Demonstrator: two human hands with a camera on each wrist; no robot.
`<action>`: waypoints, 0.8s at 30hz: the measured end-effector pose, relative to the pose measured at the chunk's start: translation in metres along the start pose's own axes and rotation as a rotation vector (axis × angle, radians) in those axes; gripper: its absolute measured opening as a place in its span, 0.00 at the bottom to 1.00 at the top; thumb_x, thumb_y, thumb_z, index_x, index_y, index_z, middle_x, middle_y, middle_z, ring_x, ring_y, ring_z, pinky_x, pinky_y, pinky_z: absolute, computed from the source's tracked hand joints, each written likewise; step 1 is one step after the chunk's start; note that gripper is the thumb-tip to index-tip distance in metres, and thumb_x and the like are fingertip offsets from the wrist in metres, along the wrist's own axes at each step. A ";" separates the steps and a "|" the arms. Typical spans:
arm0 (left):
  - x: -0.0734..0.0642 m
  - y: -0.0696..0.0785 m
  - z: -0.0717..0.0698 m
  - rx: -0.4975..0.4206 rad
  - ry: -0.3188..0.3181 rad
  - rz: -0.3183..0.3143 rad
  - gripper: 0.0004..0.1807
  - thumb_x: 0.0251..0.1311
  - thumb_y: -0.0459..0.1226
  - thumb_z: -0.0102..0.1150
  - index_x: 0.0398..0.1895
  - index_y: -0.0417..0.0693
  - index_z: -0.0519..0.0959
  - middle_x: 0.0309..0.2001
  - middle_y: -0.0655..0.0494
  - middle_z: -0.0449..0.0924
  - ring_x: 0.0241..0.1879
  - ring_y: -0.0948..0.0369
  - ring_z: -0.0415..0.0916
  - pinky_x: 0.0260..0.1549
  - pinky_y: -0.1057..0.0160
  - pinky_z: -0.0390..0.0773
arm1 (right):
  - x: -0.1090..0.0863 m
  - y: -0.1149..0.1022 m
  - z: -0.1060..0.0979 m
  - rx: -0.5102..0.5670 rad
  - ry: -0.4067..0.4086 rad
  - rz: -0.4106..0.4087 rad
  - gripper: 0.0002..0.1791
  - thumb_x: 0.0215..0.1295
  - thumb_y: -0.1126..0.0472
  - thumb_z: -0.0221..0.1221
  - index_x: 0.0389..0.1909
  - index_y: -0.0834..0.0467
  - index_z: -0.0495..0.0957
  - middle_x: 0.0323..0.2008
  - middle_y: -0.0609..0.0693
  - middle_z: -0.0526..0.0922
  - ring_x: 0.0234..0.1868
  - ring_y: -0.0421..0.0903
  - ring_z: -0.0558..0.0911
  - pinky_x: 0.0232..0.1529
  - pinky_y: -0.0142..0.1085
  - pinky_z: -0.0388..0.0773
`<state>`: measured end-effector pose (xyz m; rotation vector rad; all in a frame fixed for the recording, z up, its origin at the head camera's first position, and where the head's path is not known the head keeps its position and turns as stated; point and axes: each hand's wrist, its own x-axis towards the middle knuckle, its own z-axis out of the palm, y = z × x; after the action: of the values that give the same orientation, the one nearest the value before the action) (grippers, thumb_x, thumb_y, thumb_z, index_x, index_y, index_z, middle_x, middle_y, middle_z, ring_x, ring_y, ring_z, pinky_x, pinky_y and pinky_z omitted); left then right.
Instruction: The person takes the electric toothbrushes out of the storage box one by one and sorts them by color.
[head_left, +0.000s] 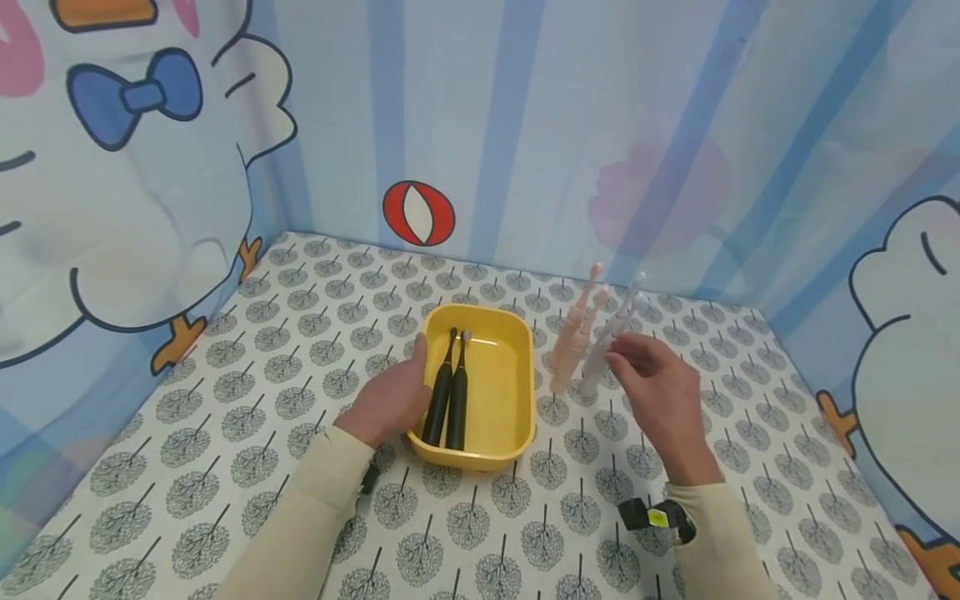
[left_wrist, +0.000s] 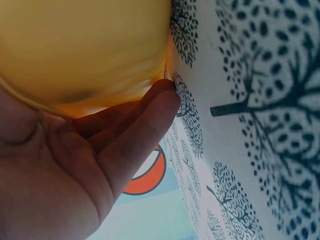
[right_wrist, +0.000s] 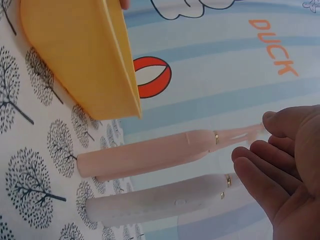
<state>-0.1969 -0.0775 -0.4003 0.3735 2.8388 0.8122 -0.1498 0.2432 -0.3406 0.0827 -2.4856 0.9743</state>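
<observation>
My left hand (head_left: 393, 396) holds the left side of a yellow plastic basin (head_left: 513, 392), its fingers along the outer wall. Two black electric toothbrushes (head_left: 456, 408) lie side by side inside, brush heads toward the far end. To the basin's right stand two pink electric toothbrushes (head_left: 568, 354) and pale white ones (head_left: 597, 362), upright on the cloth. My right hand (head_left: 660, 383) is beside the pale ones. In the right wrist view its fingers (right_wrist: 260, 170) are loosely bent near the brush necks, with a gap between thumb and fingertips.
A white cloth with dark tree prints (head_left: 292, 467) covers the table. Behind and at both sides hang light-blue striped curtains (head_left: 450, 108) with cartoon ducks and a red-and-white ball. A dark band with a yellow-green label (head_left: 660, 517) circles my right wrist.
</observation>
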 end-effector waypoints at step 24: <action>0.005 -0.002 0.003 0.011 -0.011 -0.051 0.44 0.66 0.36 0.43 0.77 0.45 0.29 0.44 0.45 0.78 0.23 0.59 0.72 0.26 0.60 0.73 | 0.025 -0.050 0.028 0.092 -0.252 0.041 0.20 0.64 0.52 0.63 0.55 0.53 0.80 0.48 0.47 0.84 0.47 0.45 0.82 0.48 0.43 0.78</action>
<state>-0.2008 -0.0760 -0.4045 0.3047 2.8318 0.7825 -0.1721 0.1904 -0.3165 0.1962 -2.6779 1.1581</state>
